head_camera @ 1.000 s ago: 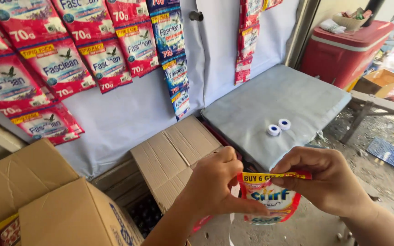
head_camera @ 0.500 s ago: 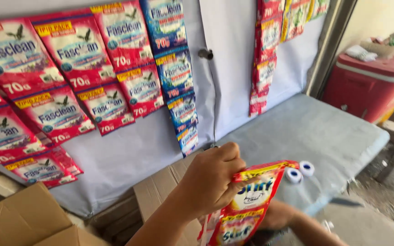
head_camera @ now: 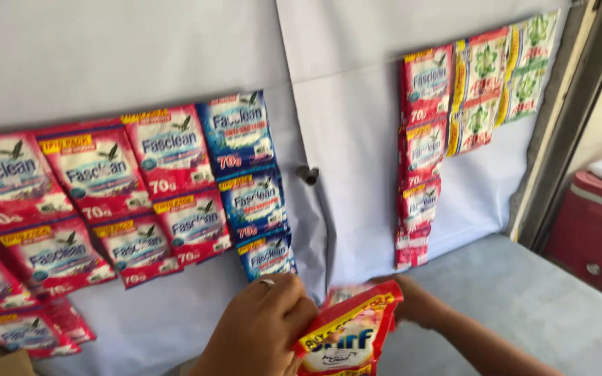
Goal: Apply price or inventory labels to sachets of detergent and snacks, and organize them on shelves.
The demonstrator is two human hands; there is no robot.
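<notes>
Hands (head_camera: pixel 266 327), two, on one red sachet strip (head_camera: pixel 348 334).

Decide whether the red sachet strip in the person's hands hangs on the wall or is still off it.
Off the wall. The red sachet strip is held up between the left hand and right hand, below the hanging blue sachets.

Both hands are being held low in the frame, near the bottom centre. The left hand (head_camera: pixel 263 327) is being shown from the back, its knuckles turned toward the upper left and its fingers curled inward in a pinching grip; a ring is being worn on one finger. The right hand (head_camera: pixel 412 303) is being kept slightly higher and to the right, its fingers bent and largely hidden. The right forearm is being extended toward the lower right corner. The hands are being kept close together.
</notes>
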